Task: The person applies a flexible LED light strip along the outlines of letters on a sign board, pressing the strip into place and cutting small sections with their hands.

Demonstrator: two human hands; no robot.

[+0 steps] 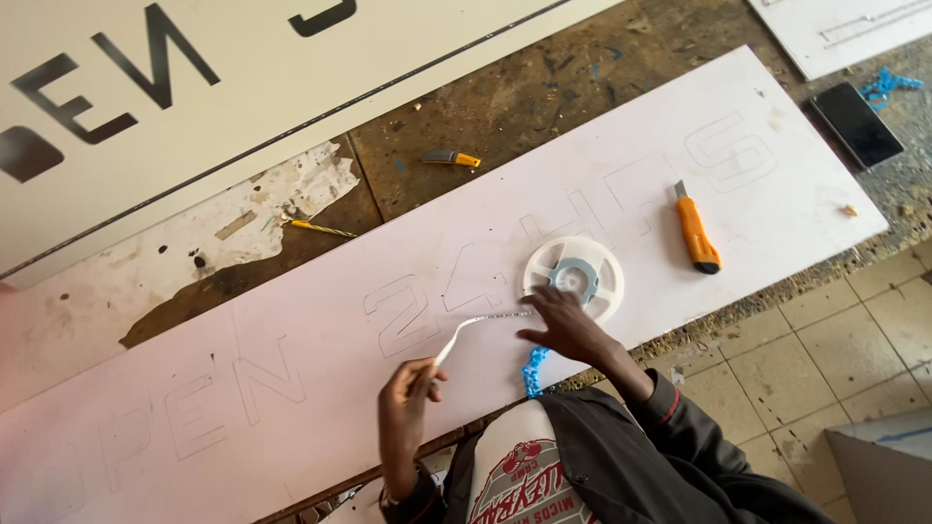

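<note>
Your left hand [408, 388] pinches the thin white flexible strip [476, 325]; your right hand [563, 325], fingers spread, steadies the white plastic reel [575, 277] near the bench's front edge. Pull hard and the strip may kink.

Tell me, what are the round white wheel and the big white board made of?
The wheel looks like smooth white plastic: thin moulded spokes, open windows and a grey hub. The board looks like matt white plastic or foam sheet, I can't tell which; thin letter outlines are cut into its flat, dull face. The workbench under it looks like worn, stained wood.
</note>
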